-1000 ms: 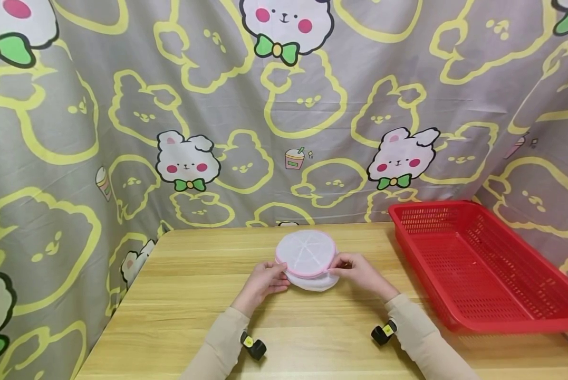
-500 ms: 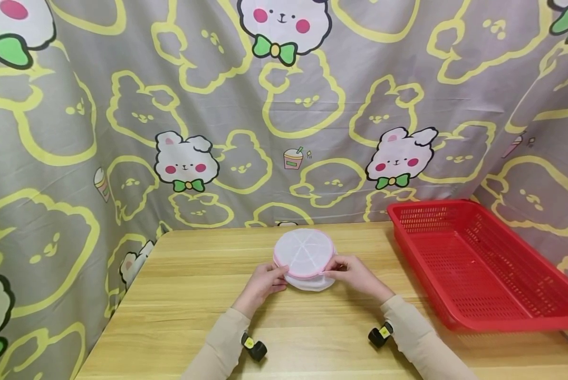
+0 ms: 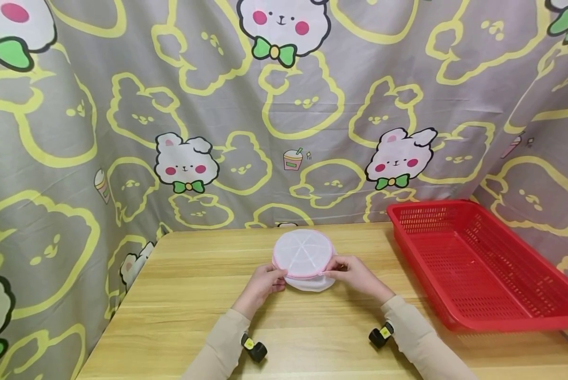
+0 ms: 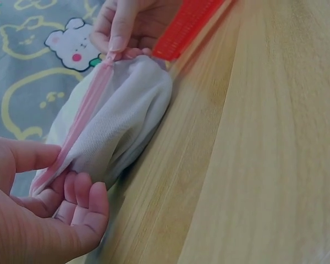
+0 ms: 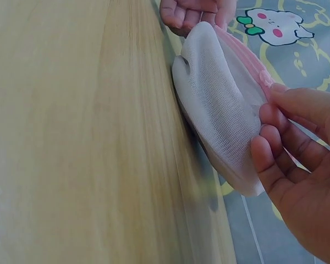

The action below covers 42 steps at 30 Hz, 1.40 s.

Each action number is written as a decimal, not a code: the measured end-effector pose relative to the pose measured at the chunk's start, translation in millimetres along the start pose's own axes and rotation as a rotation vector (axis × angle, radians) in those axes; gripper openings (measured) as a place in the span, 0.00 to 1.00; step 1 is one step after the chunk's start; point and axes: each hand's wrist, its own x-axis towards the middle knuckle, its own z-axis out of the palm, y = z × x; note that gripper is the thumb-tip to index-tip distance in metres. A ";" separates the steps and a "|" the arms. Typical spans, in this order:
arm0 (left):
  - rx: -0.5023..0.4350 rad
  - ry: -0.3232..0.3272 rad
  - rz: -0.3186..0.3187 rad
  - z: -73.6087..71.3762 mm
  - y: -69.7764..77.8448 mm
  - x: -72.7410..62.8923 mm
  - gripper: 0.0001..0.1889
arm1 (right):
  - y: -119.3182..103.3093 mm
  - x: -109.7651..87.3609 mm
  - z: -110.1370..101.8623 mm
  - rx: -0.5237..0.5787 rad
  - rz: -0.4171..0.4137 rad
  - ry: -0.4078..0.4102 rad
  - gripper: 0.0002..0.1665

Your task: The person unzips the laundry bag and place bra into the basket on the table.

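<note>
A round white mesh laundry bag (image 3: 302, 252) with a pink zip edge stands near the middle of the table. Seams cross its flat top like spokes, and its soft lower part sags underneath. My left hand (image 3: 263, 285) pinches the pink edge at the near left, thumb on top; in the left wrist view the other fingers curl under the mesh (image 4: 124, 118). At the near right my right hand (image 3: 357, 274) pinches the same edge. The right wrist view shows its thumb and forefinger at a small pink lump (image 5: 265, 77) on the zip, probably the slider.
To the right a large red plastic basket (image 3: 492, 274) with perforated walls stands on the wooden table (image 3: 203, 295). A grey curtain (image 3: 246, 111) with cartoon bears hangs behind and along the sides. Both wrists wear black straps with small cameras.
The bag and my right hand have shifted slightly left, and the bag's top has turned a little. Both hands keep their pinch on the pink edge.
</note>
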 end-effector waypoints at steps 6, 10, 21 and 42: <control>-0.007 -0.011 0.006 -1.2 -2.4 2.2 0.08 | -0.6 0.3 -2.3 -0.023 0.012 0.018 0.03; -0.005 -0.015 0.006 -1.6 -3.5 3.2 0.08 | -2.0 -0.6 -3.6 -0.023 0.021 0.022 0.03; 0.015 -0.007 0.013 -0.3 -1.1 0.3 0.07 | 2.2 -1.3 -7.8 -0.024 0.048 0.052 0.04; 0.017 -0.006 0.016 -0.9 -2.1 0.9 0.07 | 5.5 -1.0 -19.9 -0.050 0.095 0.133 0.04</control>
